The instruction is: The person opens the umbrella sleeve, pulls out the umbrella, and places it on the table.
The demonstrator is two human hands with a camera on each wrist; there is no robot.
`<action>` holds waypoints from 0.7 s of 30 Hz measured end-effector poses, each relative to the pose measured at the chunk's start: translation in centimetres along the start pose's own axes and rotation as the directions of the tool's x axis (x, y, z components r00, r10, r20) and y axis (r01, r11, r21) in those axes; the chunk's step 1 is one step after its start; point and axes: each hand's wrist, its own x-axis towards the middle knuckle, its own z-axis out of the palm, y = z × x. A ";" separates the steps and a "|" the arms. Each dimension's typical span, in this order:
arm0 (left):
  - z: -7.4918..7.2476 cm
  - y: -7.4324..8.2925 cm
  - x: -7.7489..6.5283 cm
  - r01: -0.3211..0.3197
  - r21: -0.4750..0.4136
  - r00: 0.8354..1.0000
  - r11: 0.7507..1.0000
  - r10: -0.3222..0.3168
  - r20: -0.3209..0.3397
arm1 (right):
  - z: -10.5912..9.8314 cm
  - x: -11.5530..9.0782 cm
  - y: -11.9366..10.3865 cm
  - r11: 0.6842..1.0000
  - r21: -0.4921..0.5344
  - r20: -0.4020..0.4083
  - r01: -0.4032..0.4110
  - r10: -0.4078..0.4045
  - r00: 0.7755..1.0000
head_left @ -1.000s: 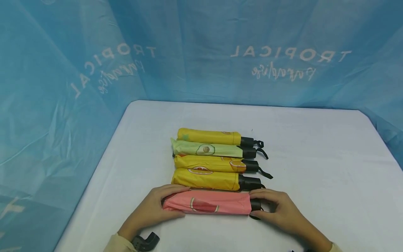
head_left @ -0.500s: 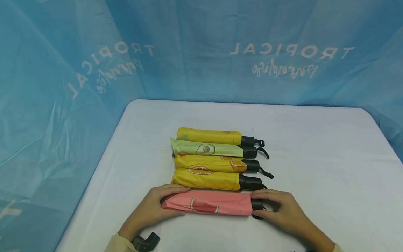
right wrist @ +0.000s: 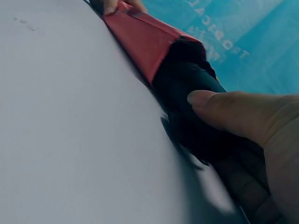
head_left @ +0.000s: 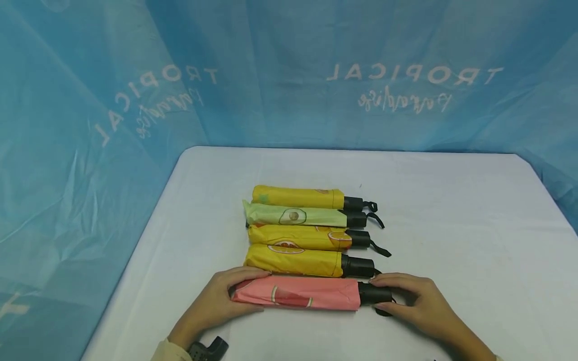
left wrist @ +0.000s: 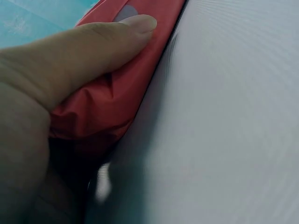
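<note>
A folded pink umbrella (head_left: pixel 316 293) with a watermelon print lies on the white table, nearest the person. My left hand (head_left: pixel 226 296) grips its left end, the thumb along the near side of the pink fabric, as the left wrist view also shows. At the other end, my right hand (head_left: pixel 417 301) holds the black handle (right wrist: pixel 187 86) between thumb and fingers. A black strap (head_left: pixel 383 312) hangs beside that thumb. Just behind lies a yellow umbrella (head_left: pixel 293 260) with an orange-slice print, parallel to the pink one.
Farther back lie another yellow umbrella (head_left: pixel 295 237), a light green avocado-print umbrella (head_left: pixel 266 214) and one more yellow umbrella (head_left: pixel 300 197), handles all to the right. Blue sheeting (head_left: pixel 280 100) hangs behind and left of the table (head_left: pixel 469 225).
My right hand has shifted right along the pink umbrella, and more of its black handle shows beyond the fabric. My left hand keeps its grip at the left end.
</note>
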 end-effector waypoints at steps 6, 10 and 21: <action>0.2 -0.2 -0.2 -0.007 0.025 1.000 1.000 0.007 -0.004 | -0.6 -1.2 0.2 1.000 -0.008 -0.044 -0.004 0.004 0.999; 0.4 -0.3 -0.3 -0.004 0.029 1.000 1.000 0.004 -0.002 | -1.5 -2.1 0.4 0.999 0.033 -0.047 -0.043 0.045 0.998; 0.1 -0.4 -0.1 0.028 0.046 1.000 0.999 -0.027 -0.003 | -4.9 -4.0 2.2 0.959 0.211 0.020 -0.188 0.188 0.982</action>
